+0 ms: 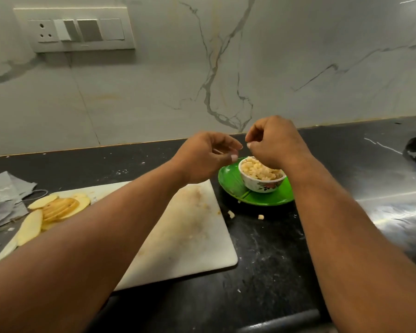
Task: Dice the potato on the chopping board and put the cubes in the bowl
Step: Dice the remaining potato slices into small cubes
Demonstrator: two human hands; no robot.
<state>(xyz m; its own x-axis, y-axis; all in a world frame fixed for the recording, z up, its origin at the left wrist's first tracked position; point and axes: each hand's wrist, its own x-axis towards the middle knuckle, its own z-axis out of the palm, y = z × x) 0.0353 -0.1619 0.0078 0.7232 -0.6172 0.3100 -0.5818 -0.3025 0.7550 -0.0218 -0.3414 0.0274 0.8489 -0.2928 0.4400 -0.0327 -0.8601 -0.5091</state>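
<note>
- Your left hand [208, 152] and right hand [271, 143] hovered with curled fingers; whether they pinched anything, I cannot tell.
- One small white floral bowl [262, 183] of potato cubes [257, 170] sat under your right hand.
- Two stray cubes [231, 213] lay nearer you than both hands.
- One white rectangular chopping board [192, 231] lay under your left forearm.

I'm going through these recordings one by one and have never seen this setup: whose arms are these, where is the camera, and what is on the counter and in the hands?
There is no machine here. A person wears one wide-angle camera on the head, looking forward and down, so the two bare arms reaching in from the bottom are their own.

On the dark counter lies a white chopping board. Potato slices are piled at its left end. To the right of the board a green plate carries a small white bowl full of potato cubes. Two stray cubes lie on the counter just in front of the plate.

The left hand and the right hand hover over the bowl with fingers curled. Whether they pinch small bits is too small to tell. No knife is in view.
</note>
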